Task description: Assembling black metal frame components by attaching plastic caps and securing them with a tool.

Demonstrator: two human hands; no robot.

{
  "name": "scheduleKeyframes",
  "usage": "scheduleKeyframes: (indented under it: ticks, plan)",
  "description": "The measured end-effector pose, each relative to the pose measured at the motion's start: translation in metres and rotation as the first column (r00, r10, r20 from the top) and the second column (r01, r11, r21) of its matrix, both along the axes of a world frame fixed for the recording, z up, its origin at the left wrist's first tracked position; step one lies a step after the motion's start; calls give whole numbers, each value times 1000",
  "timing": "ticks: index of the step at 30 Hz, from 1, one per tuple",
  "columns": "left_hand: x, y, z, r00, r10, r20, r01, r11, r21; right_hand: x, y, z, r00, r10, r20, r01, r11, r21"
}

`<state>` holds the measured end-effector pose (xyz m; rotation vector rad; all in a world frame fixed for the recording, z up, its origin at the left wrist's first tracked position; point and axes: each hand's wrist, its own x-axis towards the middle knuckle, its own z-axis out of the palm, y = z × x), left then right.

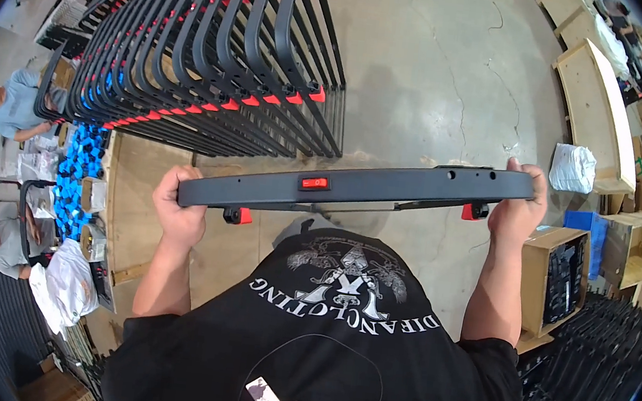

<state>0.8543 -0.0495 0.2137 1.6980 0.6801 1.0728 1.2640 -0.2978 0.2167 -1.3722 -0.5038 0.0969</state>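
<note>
I held a long black frame bar (354, 184) level in front of my chest, one end in each fist. My left hand (179, 212) was clenched around its left end, fingers wrapped over the top edge. My right hand (520, 207) was clamped on the right end, thumb up beside the bar. A red tab (314, 183) sat on the bar's face near the middle, and red-capped knobs (238, 215) hung under it close to each hand; what lay behind the bar I could not make out well, perhaps a thinner second rail. Ahead of me, a row of matching black frames (219, 54) with red clips stood packed together on a wooden board (142, 172). To my right sat an open cardboard box (557, 279) of dark parts.
</note>
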Motion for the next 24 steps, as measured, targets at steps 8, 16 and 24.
scheduleKeyframes:
  ticks: [8,16,24]
  plan:
    - [75,79,-29,1000,18,-1,-18,1000,-23,88,93,26,996,-10,88,8,1000,26]
    - [107,112,-25,960,281,4,-281,960,-21,164,259,55,963,248,104,-248,969,-15]
    - [198,94,-51,677,730,-90,-736,675,-55,257,485,-3,725,671,156,-635,739,-226]
